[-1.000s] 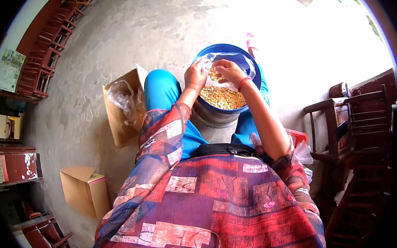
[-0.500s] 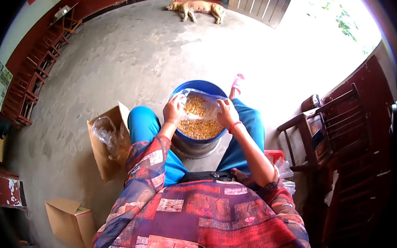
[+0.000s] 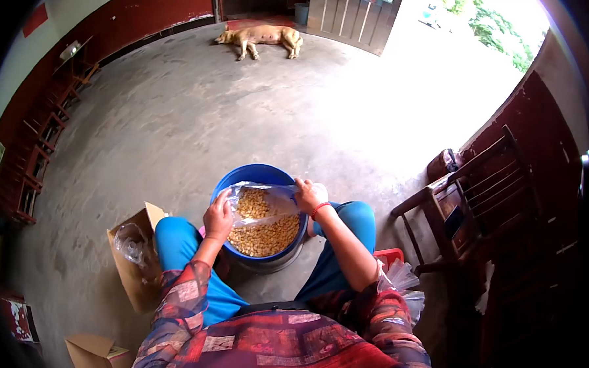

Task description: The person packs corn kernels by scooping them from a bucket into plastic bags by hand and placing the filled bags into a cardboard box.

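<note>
Between my knees stands a round blue tub (image 3: 254, 174) holding many small yellow-brown pieces (image 3: 265, 242) that look like dried corn kernels. Across its opening stretches a clear plastic bag (image 3: 279, 202). My left hand (image 3: 218, 217) pinches the bag's edge at the tub's left side. At the upper right, my right hand (image 3: 311, 198), with a red band on the wrist, grips the other end. More pieces show through or behind the film; whether they lie inside the bag I cannot tell.
An open cardboard box (image 3: 130, 269) with crumpled clear plastic (image 3: 131, 243) is left of my knee. Another box (image 3: 96, 354) sits lower left. Clear bags (image 3: 403, 277) lie by a red container (image 3: 388, 256) at right, near a wooden chair (image 3: 437, 216). A dog (image 3: 261, 38) lies ahead.
The view has tipped upward and shifted, so the tub and hands appear lower and further left. Both hands keep hold of the bag over the tub. The pink-shod foot is now mostly hidden.
</note>
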`<state>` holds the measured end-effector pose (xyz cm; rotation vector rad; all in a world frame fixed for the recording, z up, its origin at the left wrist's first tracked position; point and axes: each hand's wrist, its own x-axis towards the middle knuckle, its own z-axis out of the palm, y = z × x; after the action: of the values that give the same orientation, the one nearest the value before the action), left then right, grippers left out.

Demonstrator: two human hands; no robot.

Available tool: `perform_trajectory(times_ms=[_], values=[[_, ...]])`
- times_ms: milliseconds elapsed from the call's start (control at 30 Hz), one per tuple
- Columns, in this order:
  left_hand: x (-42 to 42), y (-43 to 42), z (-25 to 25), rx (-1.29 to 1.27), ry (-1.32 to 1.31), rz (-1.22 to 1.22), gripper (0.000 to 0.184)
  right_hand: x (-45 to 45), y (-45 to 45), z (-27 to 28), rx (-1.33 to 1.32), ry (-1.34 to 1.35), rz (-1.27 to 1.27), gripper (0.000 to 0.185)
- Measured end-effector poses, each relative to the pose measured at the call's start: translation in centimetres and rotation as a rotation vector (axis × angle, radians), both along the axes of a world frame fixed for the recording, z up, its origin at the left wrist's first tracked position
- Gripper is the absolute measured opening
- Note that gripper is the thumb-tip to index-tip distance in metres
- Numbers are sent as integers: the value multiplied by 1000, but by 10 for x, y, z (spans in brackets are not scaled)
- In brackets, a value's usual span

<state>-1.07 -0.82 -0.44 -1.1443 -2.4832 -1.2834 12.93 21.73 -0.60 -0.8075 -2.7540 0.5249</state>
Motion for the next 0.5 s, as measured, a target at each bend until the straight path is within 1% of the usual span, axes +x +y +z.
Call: perform_trajectory(times_ms=[100,133,167,233,267,333,400,433,467,500], values=[[-6,-7,-10,-54,-95,4,35,-16,10,-21,-76,-6,16,27],[-7,-5,-6,8,-103,-22,36,-17,9,-20,-82,-1,-11,28],[-6,-5,0,66,-198,-57,36,-20,13,-29,-121,11,-25,31],[-12,-4,-1,149,-117,-110,37,-12,8,-12,-107,3,9,32],[-15,-5,1,150,-119,-110,37,-11,9,-9,-106,1,8,32],[-21,-5,16,109,-228,-166,39,-10,15,2,-110,-29,45,32],[-35,0,19,116,-142,-212,43,-13,25,18,-71,-58,128,30],[-43,-2,22,103,-125,-227,45,-20,30,17,-2,-102,123,25],[-51,-4,27,72,-134,-198,45,-27,36,20,37,-229,100,22],[-58,-4,32,33,-99,-192,48,-29,40,24,123,-248,122,20]])
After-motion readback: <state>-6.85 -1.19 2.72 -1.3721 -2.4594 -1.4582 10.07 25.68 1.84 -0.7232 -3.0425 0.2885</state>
